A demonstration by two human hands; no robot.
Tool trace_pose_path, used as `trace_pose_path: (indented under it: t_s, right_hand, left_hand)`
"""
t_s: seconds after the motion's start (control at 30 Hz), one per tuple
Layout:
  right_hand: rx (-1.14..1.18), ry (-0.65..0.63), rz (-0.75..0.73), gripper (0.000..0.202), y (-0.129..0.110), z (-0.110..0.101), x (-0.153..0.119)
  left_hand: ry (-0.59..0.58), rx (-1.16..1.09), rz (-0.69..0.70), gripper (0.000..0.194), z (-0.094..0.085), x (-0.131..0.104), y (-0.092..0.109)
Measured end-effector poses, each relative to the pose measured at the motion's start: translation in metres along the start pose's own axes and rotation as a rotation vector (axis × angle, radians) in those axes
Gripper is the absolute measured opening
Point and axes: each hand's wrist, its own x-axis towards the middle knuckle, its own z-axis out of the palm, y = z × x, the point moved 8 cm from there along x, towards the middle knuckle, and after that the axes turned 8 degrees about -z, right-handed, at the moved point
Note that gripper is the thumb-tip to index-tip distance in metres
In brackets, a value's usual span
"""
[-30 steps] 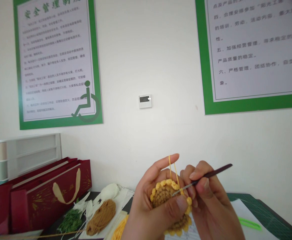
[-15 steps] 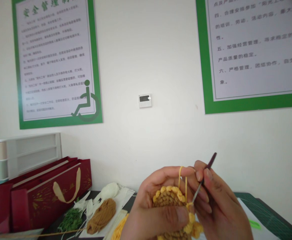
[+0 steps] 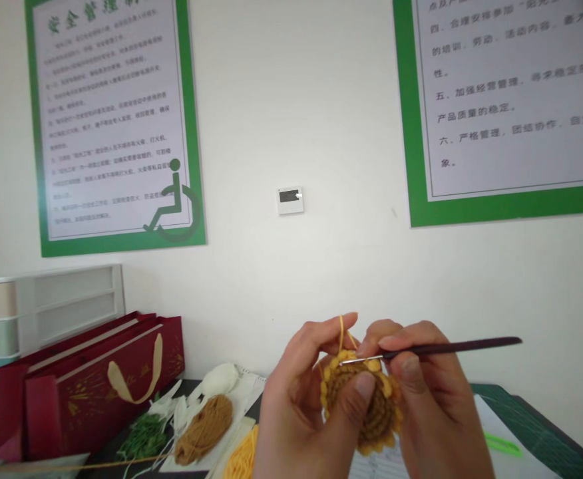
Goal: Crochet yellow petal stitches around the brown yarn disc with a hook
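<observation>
- Left hand: grip clamped on the yellow-edged brown crochet round, near right; a yellow strand loops one finger.
- Right hand: grip pinched on the crochet hook, tip at the round's edge.
- Brown yarn: left, on the tabletop.

Dark tabletop carries: maroon gift bags upright at left, loose green yarn just beside them, white sheet right of that. Far right: green cutting mat, partly covered by white paper.
</observation>
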Motion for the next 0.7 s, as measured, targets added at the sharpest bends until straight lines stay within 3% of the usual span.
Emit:
trace_pose_path:
  t_s: [0.3, 0.7]
  right_hand:
    - [0.054, 0.057, 0.068, 0.014, 0.007, -0.004, -0.005]
    - [0.160, 0.152, 0.106, 0.018, 0.012, -0.005, -0.011]
  left_hand:
    - [-0.056, -0.172, -0.066, 0.030, 0.004, 0.003, -0.003]
    - [0.053, -0.270, -0.067, 0.029, 0.000, 0.001, -0.007]
